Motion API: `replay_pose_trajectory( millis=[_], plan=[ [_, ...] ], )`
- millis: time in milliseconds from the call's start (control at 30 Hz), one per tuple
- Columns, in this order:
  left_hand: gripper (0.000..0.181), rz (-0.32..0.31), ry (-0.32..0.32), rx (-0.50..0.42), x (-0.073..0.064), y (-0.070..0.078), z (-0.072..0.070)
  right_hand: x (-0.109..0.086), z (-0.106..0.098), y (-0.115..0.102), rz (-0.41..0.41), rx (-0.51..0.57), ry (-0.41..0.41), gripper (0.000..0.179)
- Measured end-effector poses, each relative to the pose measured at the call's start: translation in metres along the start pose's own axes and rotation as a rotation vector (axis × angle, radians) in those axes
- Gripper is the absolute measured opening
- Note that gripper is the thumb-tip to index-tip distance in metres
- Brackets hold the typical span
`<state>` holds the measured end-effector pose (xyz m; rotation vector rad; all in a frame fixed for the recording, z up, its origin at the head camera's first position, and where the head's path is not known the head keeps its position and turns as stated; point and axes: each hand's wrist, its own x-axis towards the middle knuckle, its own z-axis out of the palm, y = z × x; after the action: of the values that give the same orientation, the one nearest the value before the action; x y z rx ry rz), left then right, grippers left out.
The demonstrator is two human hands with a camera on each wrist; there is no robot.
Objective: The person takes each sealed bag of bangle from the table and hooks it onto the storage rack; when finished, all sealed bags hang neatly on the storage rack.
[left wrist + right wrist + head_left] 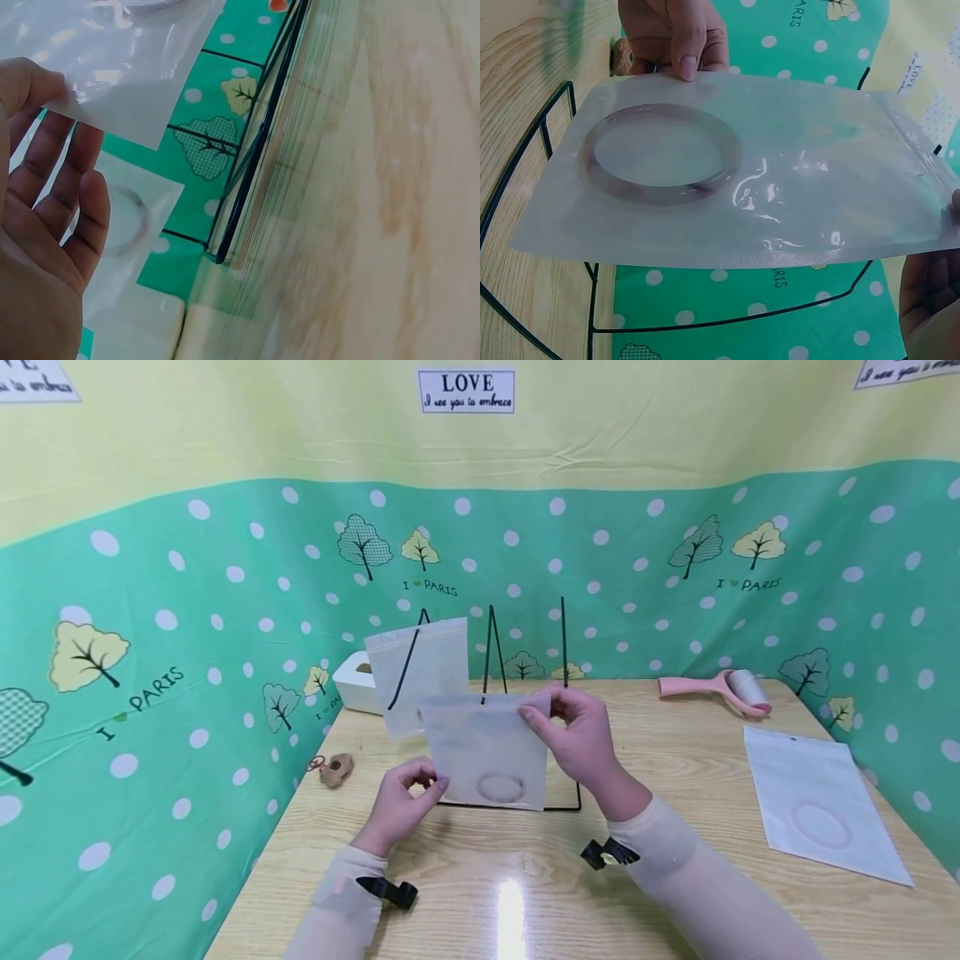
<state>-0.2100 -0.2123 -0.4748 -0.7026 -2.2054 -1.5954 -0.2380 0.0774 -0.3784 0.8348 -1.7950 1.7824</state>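
Note:
Both hands hold a translucent zip bag (487,743) with a pale brownish bangle (656,196) inside it. My left hand (401,802) pinches the bag's lower left edge between thumb and fingers. At the upper right corner, the thumb and fingers of my right hand (581,735) grip the bag near its zip strip. The bag's top edge is at the tip of the middle prong of a black wire rack (564,643). From the rack's left prong hangs another translucent bag (427,664). In the left wrist view, a ring (142,217) shows through that hanging bag.
On the right of the table lies a flat bag (787,768) with a ring in it. Behind it is a pink lint roller (686,687). A white box (352,687) stands at the back left, and a small brown object with red cord (336,770) lies nearer.

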Motion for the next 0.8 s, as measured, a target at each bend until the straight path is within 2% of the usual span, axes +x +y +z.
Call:
replay_pose_trajectory(
  millis=[233, 533, 700, 800],
  plan=[
    [0.011, -0.055, 0.005, 0.010, 0.001, 0.003, 0.002, 0.001, -0.005, 0.003, 0.063, -0.025, 0.006, 0.007],
    [0.006, -0.103, 0.028, 0.017, 0.001, -0.001, 0.002, -0.004, -0.014, 0.015, 0.120, -0.089, -0.053, 0.011],
    [0.009, -0.121, 0.063, 0.010, 0.001, -0.005, 0.004, -0.004, -0.017, 0.019, 0.133, -0.134, -0.053, 0.009],
    [0.010, -0.131, 0.076, 0.018, 0.001, -0.016, 0.005, -0.001, -0.016, 0.019, 0.140, -0.149, -0.046, 0.010]
  ],
)
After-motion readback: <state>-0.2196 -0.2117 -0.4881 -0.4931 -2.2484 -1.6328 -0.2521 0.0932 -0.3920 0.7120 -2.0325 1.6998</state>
